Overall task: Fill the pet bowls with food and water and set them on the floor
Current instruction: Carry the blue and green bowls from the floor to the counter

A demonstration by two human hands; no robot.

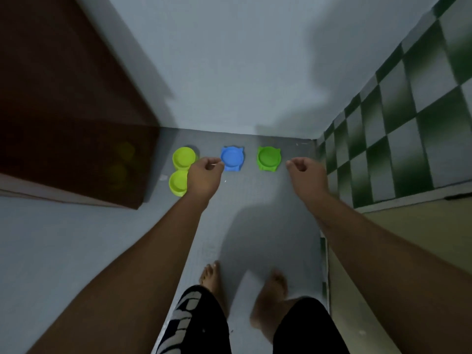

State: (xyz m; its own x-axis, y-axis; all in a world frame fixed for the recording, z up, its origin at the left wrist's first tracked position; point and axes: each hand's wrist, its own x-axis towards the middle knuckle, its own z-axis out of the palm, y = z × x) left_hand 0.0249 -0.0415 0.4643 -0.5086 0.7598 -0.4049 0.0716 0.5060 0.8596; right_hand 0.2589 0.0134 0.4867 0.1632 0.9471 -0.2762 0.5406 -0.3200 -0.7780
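Where left grip [204, 175] hovers, blue bowl [232, 158] sits beside.

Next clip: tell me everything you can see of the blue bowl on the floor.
The blue bowl looks like moulded plastic: a round basin in a squarish base with two small ear-like points on its far edge. It sits upright on the grey floor near the wall, between the yellow-green double bowl and the green bowl, apart from both. No food shows inside; water cannot be ruled out. The left hand overlaps its left rim in view; contact cannot be told.
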